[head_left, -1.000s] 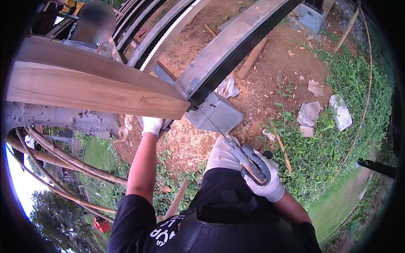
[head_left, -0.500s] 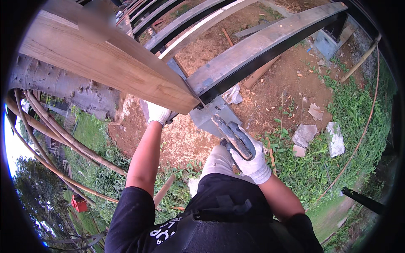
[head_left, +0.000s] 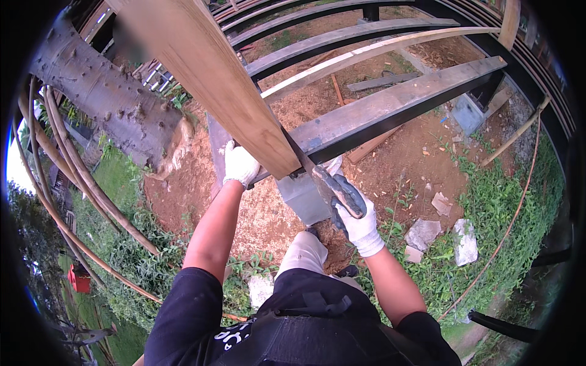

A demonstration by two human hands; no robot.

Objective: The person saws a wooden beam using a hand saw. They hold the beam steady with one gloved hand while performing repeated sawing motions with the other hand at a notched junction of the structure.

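My right hand [head_left: 357, 221], in a grey-and-white work glove, is closed round the worn handle of a handsaw [head_left: 329, 183]. Its dark blade runs up along the right side of the end of a thick light-brown wooden beam [head_left: 244, 104]. My left hand [head_left: 242, 163], gloved in white, presses against the lower left side of that beam near its end; the fingers are partly hidden, though they look curled on the timber. The beam end lies against a dark metal joist with a wooden top [head_left: 390, 107]. Below it is a grey concrete footing [head_left: 305, 198].
More dark joists [head_left: 342, 39] run across the far side. A tree trunk [head_left: 116, 91] leans at the left, with bent poles [head_left: 91, 177] beside it. Sawdust covers the red soil [head_left: 244, 213]. Broken stones [head_left: 422, 234] lie in the grass at right.
My view has shifted, so the beam now appears steeper. The saw in my right hand has moved upward, nearer the beam's end. My left hand shows more fully beside the beam.
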